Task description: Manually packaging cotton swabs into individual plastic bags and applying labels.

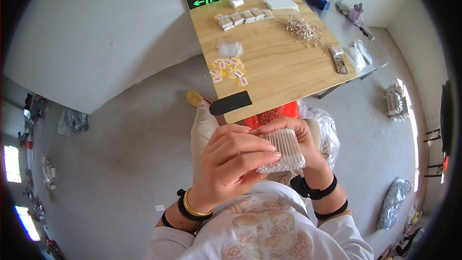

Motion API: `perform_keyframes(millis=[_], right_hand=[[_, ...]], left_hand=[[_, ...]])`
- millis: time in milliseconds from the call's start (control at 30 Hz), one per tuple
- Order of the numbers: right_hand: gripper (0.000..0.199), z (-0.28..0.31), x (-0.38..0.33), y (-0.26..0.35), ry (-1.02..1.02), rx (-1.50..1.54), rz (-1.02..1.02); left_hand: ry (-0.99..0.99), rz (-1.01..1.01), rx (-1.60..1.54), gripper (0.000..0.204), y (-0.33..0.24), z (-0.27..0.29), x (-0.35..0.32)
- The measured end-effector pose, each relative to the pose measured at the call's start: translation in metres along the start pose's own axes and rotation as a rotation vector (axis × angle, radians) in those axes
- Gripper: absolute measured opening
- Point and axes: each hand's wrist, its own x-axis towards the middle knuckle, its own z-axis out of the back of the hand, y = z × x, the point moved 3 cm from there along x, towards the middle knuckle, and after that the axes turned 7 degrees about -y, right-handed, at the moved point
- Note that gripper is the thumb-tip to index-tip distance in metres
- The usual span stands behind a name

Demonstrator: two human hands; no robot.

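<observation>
Both of my hands hold a pack of cotton swabs (285,149) in front of my chest. The swabs lie side by side in clear plastic, their white tips showing along the lower edge. My left hand (230,155) is closed on the pack's left side, with its fingertips pressing the front. My right hand (301,134) wraps round the upper right side, its thumb along the top. Beyond them, on the wooden table (276,65), lie a pile of loose cotton swabs (302,30), a row of filled swab packs (243,18), clear plastic bags (230,48) and scattered yellow-and-white cards (227,68).
A black flat piece (231,103) overhangs the table's near left corner. A phone (340,63) lies near the right edge. White sheets (280,3) and a white roll (236,3) sit at the back. Under the near edge are a red bag (272,114) and clear plastic (326,127).
</observation>
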Motion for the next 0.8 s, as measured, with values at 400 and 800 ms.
perform_keyframes(millis=[400, 800], right_hand=[[0.028, 0.006, -0.007, -0.010, -0.015, -0.022, 0.000], [0.029, 0.012, -0.003, -0.024, 0.093, 0.038, -0.099]], left_hand=[[-0.057, 0.058, -0.044, 0.033, 0.002, -0.007, -0.006], [0.019, 0.118, 0.052, 0.028, 0.005, -0.003, -0.011]])
